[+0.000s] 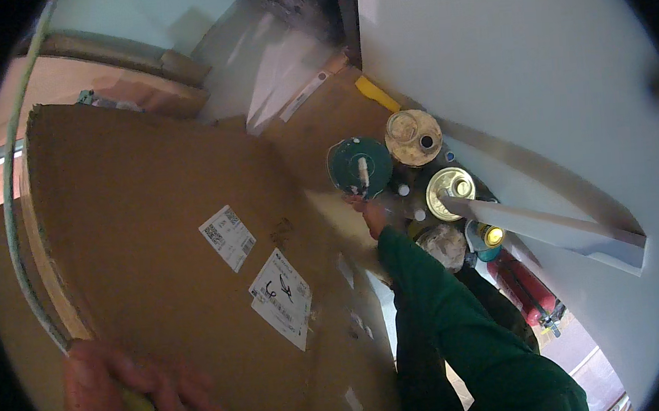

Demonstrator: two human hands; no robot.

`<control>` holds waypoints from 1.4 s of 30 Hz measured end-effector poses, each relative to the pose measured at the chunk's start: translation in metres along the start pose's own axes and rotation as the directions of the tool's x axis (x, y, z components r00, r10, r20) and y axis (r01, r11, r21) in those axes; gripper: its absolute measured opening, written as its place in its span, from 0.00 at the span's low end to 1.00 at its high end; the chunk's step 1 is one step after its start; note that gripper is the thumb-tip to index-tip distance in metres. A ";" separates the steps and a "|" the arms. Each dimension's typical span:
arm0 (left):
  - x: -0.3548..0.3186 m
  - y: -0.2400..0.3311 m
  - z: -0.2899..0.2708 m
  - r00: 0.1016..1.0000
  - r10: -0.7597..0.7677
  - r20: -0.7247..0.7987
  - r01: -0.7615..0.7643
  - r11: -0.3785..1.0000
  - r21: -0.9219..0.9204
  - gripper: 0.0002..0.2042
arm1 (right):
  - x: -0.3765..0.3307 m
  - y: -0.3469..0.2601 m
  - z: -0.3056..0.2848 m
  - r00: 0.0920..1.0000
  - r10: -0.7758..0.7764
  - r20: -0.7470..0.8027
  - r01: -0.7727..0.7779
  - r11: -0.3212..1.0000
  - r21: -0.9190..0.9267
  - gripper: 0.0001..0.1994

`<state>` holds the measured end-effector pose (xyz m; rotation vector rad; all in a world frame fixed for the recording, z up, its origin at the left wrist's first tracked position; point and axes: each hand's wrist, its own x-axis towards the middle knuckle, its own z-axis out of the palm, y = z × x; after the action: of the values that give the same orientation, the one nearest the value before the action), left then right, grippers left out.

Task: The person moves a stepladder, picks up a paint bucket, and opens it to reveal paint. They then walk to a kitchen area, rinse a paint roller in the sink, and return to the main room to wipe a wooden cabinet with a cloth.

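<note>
My left hand (121, 396) is at the lower left, shut on a yellow-green handle (139, 407) at the near edge of a large brown cardboard box (162, 217). A pale green cord (16, 227) runs along the box's left side down toward that hand. My right hand (373, 216), on a dark green sleeve, reaches over the box's far edge. It closes around the lower end of a white stick (363, 171) that lies over a round dark green can (348, 166).
Beside the green can stand a cream-stained can (413, 137), a brass-coloured can (450, 188) and a small yellow-lidded jar (492, 235). A white plank (552, 226) leans against the white wall on the right, with a red object (528, 287) below it. Flattened cardboard (331, 121) lies behind.
</note>
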<state>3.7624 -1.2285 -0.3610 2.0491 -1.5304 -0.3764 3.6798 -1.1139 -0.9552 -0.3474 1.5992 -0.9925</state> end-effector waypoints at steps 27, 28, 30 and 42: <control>0.014 0.007 -0.002 0.967 0.058 0.247 0.021 0.952 -0.306 0.13 | 0.018 -0.094 -0.019 0.898 -0.439 -0.041 0.396 0.845 -0.359 0.14; 0.014 0.005 0.001 0.987 0.010 0.158 0.045 0.940 -0.339 0.13 | 0.020 -0.097 -0.009 0.936 -0.351 0.000 0.337 0.899 -0.282 0.15; 0.010 0.003 0.006 0.997 -0.046 0.055 0.063 0.921 -0.385 0.12 | 0.026 -0.110 0.012 0.953 -0.266 -0.145 0.209 0.924 -0.321 0.15; 0.008 0.013 0.011 0.971 -0.112 0.210 0.201 0.859 -0.471 0.13 | -0.071 -0.184 0.025 0.938 -0.127 -0.322 0.086 0.987 -0.137 0.13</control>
<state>3.7489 -1.2420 -0.3615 1.7659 -1.1992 -0.9328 3.6710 -1.1845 -0.7694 -0.3676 1.9677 -1.0814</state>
